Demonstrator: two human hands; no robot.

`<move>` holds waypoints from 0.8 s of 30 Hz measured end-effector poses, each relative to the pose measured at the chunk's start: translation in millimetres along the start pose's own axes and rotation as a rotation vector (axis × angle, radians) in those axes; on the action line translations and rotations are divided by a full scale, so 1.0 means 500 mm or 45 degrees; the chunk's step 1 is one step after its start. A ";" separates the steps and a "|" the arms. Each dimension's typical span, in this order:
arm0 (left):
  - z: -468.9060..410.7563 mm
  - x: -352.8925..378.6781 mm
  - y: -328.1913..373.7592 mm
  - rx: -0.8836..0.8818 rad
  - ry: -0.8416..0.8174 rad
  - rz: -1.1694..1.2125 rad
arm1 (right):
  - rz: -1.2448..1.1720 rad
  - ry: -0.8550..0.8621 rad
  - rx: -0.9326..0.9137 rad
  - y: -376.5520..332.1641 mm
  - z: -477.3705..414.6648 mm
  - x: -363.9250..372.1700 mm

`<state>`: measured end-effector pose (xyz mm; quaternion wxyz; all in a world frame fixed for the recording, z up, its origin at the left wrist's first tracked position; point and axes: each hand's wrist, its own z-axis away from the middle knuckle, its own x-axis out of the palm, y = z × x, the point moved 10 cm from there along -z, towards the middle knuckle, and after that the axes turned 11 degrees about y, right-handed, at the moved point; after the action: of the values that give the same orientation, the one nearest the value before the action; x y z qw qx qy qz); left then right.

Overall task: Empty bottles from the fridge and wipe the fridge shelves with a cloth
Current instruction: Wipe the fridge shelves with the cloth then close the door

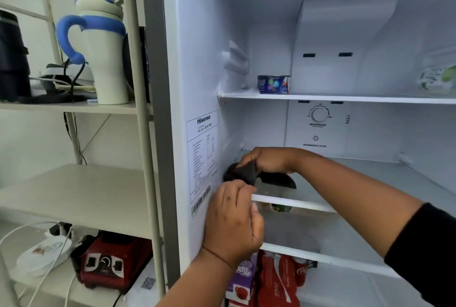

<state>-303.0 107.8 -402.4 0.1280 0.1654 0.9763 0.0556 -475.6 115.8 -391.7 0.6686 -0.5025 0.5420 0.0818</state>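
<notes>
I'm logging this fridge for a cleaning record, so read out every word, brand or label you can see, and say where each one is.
"Hisense": sticker on the left inner wall.
"REFRIGERATOR": under the dial.
"DEODORIZING FILTER": on the back panel.
"Coca-Cola": red pack.
"Tip...": purple carton, rest hidden.
Too small or blurred: the sticker's fine print, the can label.

light: bright, even, cool | shadows: soft | focus: slightly soft | edges: wide-angle bowing

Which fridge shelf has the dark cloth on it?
The middle shelf, under the dial, where the right hand and left hand hold the cloth at its left end; the top shelf carries a tin.
</notes>
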 end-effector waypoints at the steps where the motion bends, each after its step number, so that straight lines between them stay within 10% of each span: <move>1: 0.000 0.009 0.001 -0.004 -0.050 -0.024 | 0.054 0.069 0.022 0.010 -0.013 -0.015; 13: -0.136 0.111 -0.080 -0.547 -0.025 0.046 | 0.376 0.345 0.319 0.130 -0.179 -0.120; 24: -0.120 0.116 -0.095 -0.529 0.022 0.004 | 0.599 0.420 0.557 0.226 -0.099 -0.205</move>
<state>-386.9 78.8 -365.2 0.1507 0.1366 0.9447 0.2574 -622.1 177.4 -370.2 0.6268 -0.2155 0.7481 0.0331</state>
